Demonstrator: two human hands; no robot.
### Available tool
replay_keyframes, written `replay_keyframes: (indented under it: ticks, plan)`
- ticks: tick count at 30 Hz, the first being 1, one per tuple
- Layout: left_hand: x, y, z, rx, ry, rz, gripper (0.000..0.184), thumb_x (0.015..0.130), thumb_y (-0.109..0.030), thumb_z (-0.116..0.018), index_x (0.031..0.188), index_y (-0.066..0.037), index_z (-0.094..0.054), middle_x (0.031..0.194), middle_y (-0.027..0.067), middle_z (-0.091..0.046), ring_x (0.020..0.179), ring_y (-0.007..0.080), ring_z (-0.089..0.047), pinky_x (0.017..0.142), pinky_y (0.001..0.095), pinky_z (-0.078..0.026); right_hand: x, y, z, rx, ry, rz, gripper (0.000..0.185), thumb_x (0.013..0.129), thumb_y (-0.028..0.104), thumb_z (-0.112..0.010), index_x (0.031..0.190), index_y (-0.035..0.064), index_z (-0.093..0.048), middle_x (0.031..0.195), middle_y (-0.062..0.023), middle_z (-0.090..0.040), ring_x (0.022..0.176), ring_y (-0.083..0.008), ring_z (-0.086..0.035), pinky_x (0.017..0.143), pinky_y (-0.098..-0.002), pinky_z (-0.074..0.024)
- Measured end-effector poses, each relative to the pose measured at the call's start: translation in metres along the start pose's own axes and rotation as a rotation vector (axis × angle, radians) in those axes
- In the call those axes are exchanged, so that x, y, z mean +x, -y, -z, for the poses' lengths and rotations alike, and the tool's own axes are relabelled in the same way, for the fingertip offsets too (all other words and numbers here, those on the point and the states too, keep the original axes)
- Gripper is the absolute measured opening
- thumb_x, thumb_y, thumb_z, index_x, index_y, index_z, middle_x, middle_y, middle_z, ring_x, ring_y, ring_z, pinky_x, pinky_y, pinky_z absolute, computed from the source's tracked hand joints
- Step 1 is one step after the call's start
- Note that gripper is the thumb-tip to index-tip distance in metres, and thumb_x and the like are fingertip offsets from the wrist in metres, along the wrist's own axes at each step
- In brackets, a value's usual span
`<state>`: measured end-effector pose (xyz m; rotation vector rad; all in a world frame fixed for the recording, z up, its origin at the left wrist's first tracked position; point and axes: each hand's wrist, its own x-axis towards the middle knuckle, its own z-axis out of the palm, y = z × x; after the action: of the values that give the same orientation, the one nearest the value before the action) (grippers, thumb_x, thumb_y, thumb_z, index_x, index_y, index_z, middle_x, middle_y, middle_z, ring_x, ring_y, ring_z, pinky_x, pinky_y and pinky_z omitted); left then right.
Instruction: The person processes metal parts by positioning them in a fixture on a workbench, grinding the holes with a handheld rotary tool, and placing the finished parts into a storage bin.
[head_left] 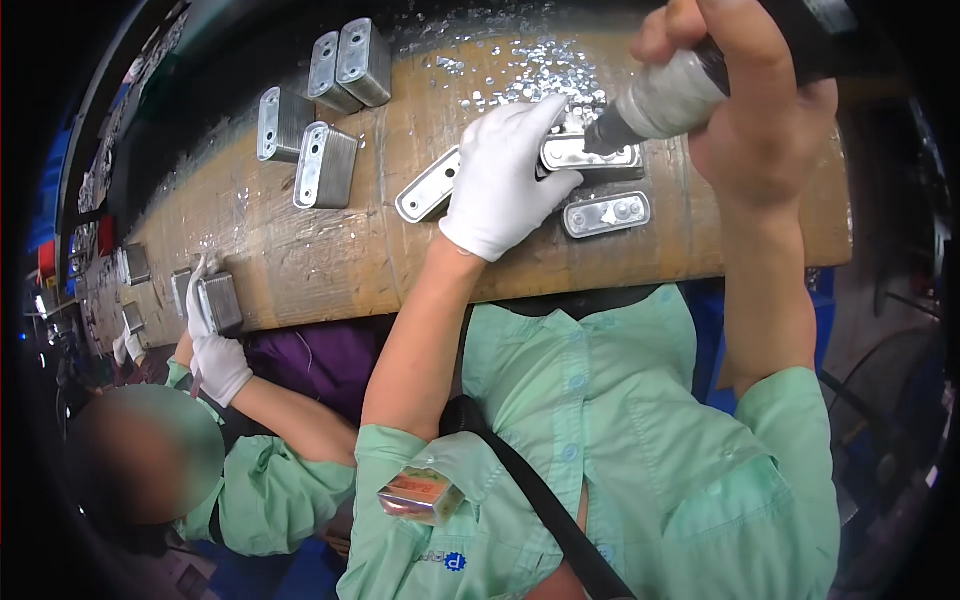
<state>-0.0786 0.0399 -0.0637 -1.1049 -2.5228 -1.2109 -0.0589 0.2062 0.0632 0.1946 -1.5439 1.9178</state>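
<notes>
My left hand (502, 185), in a white glove, grips the left end of a silver metal finned block (590, 152), its thumb and fingers around the near and far sides. Bare, my right hand (755, 110) is closed around a power tool (655, 100) with a pale wrapped barrel and a black nose. The tool's tip meets the block's top face, or stops just over it; I cannot tell which. Nearer my body lies another silver block (607, 214). Just left of my glove, a third block (428, 187) is partly hidden.
Several finned metal blocks (325, 165) stand at the back left of the brown-covered table (400, 260). Small shiny metal bits (530, 65) are scattered beyond my hands. At left, a co-worker's gloved hands (215, 365) touch another block (220, 303).
</notes>
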Motion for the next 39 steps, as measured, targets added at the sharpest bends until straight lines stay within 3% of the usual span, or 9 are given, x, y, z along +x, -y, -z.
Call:
replay_keyframes:
  ticks: [10,21,27,29,30,31,34,36,39]
  plan:
    - [-0.006,0.012,0.000,0.027,0.046,0.079,0.072,0.071,-0.017,-0.086,0.136,-0.010,-0.057,0.112,0.0106,-0.067,0.110,0.0319,-0.062,0.100,0.0462,-0.043,-0.010,-0.023,-0.023,0.035,-0.005,-0.046,0.025,0.089,0.012,-0.078,0.105,0.0022,-0.061,0.078,-0.0065,-0.066,0.064,-0.0148,-0.066,0.063,-0.0311,-0.0555]
    - [-0.010,0.033,0.001,0.046,0.074,0.081,0.068,0.071,-0.016,-0.085,0.133,-0.007,-0.058,0.108,0.0095,-0.068,0.107,0.0309,-0.063,0.099,0.0461,-0.044,-0.004,-0.051,-0.033,-0.206,0.114,-0.040,0.018,0.091,0.017,-0.076,0.093,0.0032,-0.064,0.072,-0.0033,-0.065,0.064,-0.0105,-0.064,0.061,-0.0255,-0.0514]
    - [-0.009,0.040,0.002,0.035,0.049,0.091,0.057,0.073,-0.015,-0.085,0.125,-0.010,-0.062,0.100,0.0085,-0.069,0.101,0.0321,-0.062,0.093,0.0449,-0.046,-0.009,-0.046,-0.039,-0.039,0.002,-0.221,0.027,0.092,0.019,-0.075,0.107,0.0029,-0.061,0.078,-0.0044,-0.065,0.064,-0.0129,-0.064,0.062,-0.0282,-0.0528]
    - [-0.008,0.038,0.003,0.038,0.053,0.060,0.063,0.072,-0.015,-0.085,0.130,-0.008,-0.060,0.103,0.0091,-0.071,0.102,0.0319,-0.063,0.094,0.0450,-0.047,-0.010,-0.090,0.023,-0.157,0.340,0.151,0.029,0.105,0.024,-0.053,0.120,-0.0003,-0.061,0.087,-0.0075,-0.061,0.085,-0.0244,-0.063,0.084,-0.0431,-0.0531]
    - [-0.005,0.037,0.005,0.045,0.047,0.047,0.066,0.072,-0.015,-0.085,0.132,-0.008,-0.059,0.105,0.0095,-0.072,0.102,0.0318,-0.063,0.094,0.0450,-0.047,-0.015,-0.083,0.032,0.229,0.215,-0.041,0.028,0.106,0.027,-0.052,0.118,0.0032,-0.062,0.087,-0.0048,-0.059,0.088,-0.0224,-0.060,0.088,-0.0425,-0.0502]
    - [-0.007,0.039,0.002,0.087,0.040,0.006,0.072,0.072,-0.016,-0.085,0.137,-0.006,-0.056,0.109,0.0096,-0.073,0.104,0.0314,-0.064,0.095,0.0451,-0.048,-0.014,-0.070,0.042,0.196,0.171,-0.058,0.027,0.105,0.027,-0.052,0.118,0.0045,-0.061,0.087,-0.0041,-0.058,0.088,-0.0220,-0.059,0.089,-0.0422,-0.0491]
    - [-0.002,0.036,-0.001,0.090,0.123,0.067,0.069,0.073,-0.017,-0.082,0.137,-0.007,-0.057,0.107,0.0056,-0.074,0.104,0.0299,-0.065,0.097,0.0443,-0.046,-0.011,-0.029,0.072,0.172,-0.066,-0.182,0.025,0.105,0.027,-0.053,0.117,0.0062,-0.057,0.082,-0.0035,-0.054,0.083,-0.0215,-0.055,0.087,-0.0421,-0.0475]
    - [-0.002,0.033,-0.006,0.107,0.078,0.002,0.068,0.074,-0.018,-0.082,0.137,-0.007,-0.057,0.107,0.0046,-0.074,0.105,0.0292,-0.065,0.099,0.0442,-0.044,-0.019,-0.022,0.103,0.103,-0.181,-0.192,0.026,0.096,0.014,-0.068,0.112,-0.0019,-0.056,0.082,-0.0077,-0.060,0.077,-0.0240,-0.065,0.077,-0.0427,-0.0560]
    - [-0.007,0.036,-0.009,0.110,0.029,-0.030,0.071,0.074,-0.019,-0.084,0.138,-0.008,-0.056,0.109,0.0035,-0.075,0.107,0.0284,-0.064,0.100,0.0439,-0.043,-0.047,-0.036,0.145,-0.127,-0.302,-0.197,0.022,0.097,0.011,-0.066,0.112,-0.0015,-0.056,0.081,-0.0083,-0.060,0.074,-0.0234,-0.063,0.074,-0.0413,-0.0556]
